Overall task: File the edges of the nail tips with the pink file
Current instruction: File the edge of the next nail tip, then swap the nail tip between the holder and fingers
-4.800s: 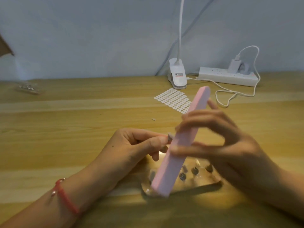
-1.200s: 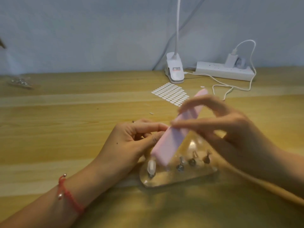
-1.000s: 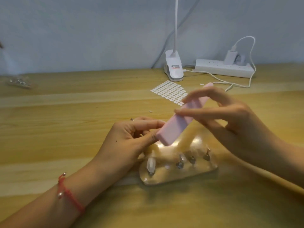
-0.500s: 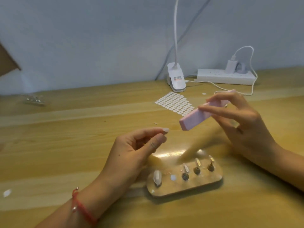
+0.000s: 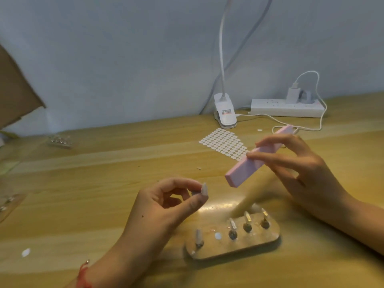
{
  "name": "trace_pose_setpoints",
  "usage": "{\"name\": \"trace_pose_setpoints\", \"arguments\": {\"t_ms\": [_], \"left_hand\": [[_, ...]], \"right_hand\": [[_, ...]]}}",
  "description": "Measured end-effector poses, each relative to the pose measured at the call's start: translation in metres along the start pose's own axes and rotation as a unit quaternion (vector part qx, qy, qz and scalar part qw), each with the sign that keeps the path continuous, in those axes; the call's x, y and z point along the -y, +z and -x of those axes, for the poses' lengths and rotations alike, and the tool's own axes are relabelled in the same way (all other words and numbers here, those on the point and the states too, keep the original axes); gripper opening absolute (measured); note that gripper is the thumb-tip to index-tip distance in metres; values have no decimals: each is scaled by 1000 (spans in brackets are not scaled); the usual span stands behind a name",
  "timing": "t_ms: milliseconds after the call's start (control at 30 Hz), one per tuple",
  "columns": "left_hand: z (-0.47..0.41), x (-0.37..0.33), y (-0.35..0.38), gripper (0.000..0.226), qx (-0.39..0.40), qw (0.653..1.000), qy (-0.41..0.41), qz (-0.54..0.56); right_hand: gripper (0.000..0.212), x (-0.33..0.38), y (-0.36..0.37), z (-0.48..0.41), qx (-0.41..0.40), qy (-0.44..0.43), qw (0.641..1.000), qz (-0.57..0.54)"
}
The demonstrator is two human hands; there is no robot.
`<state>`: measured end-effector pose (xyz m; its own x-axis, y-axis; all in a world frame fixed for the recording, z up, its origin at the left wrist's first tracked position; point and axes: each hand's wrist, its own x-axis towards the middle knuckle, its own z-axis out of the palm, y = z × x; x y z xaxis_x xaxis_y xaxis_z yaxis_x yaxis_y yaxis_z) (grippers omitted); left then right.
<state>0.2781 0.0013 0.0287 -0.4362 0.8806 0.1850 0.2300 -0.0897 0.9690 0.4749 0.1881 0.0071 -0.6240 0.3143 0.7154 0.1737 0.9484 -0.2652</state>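
My left hand pinches a pale nail tip between thumb and forefinger, held up above the table. To the right, my right hand grips the pink file around its middle; the block slants from upper right down to lower left. The file's lower end hangs a short way right of the nail tip and does not touch it. Below both hands lies a clear oval holder with several nail tips standing on small studs.
A sheet of small white oval stickers lies behind the hands. A white clip lamp and a power strip with charger and cable stand at the wall. A small clear packet sits far left; a white fleck lies lower left.
The file was rubbing against the nail tip in my left hand. My right hand has drawn the file away to the right, and my left hand has lifted the tip clear of the holder.
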Motion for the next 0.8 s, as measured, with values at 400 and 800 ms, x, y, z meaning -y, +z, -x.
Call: {"name": "trace_pose_setpoints", "arguments": {"t_ms": [400,800], "left_hand": [[13,8,2,49,2,999,-9,-31],[31,-9,6,31,2,939,240,-246]], "right_hand": [[57,2,1,0,33,-7,999,20],[60,3,1,1,42,-9,999,15]]}}
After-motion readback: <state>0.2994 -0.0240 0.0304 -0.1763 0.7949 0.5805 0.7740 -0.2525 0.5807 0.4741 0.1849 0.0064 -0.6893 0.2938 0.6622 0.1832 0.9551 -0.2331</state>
